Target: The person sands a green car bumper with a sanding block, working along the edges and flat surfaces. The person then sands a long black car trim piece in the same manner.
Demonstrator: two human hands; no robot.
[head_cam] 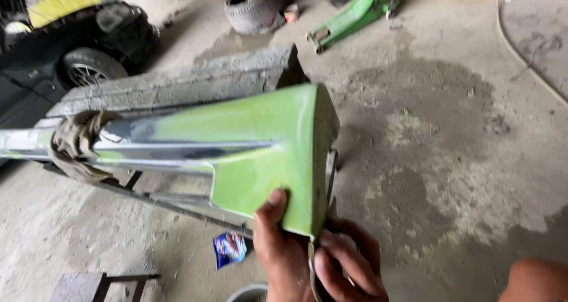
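A long green car body panel (260, 142) lies across a metal stand (177, 204), its near end pointing at me. My left hand (278, 254) grips the panel's lower near corner, with the thumb pressed on the glossy green face. My right hand (352, 266) sits just right of it, fingers curled under the same corner and pinched on its thin dark edge. What lies under those fingers is hidden. A dirty beige rag (77, 142) is draped over the panel further left.
A rough grey panel (177, 83) lies behind the green one. A black car (71, 47) stands at the upper left, with a tyre (254, 9) and a green floor jack (355, 12) beyond. On the concrete floor are a blue packet (229, 247) and a stool (80, 287).
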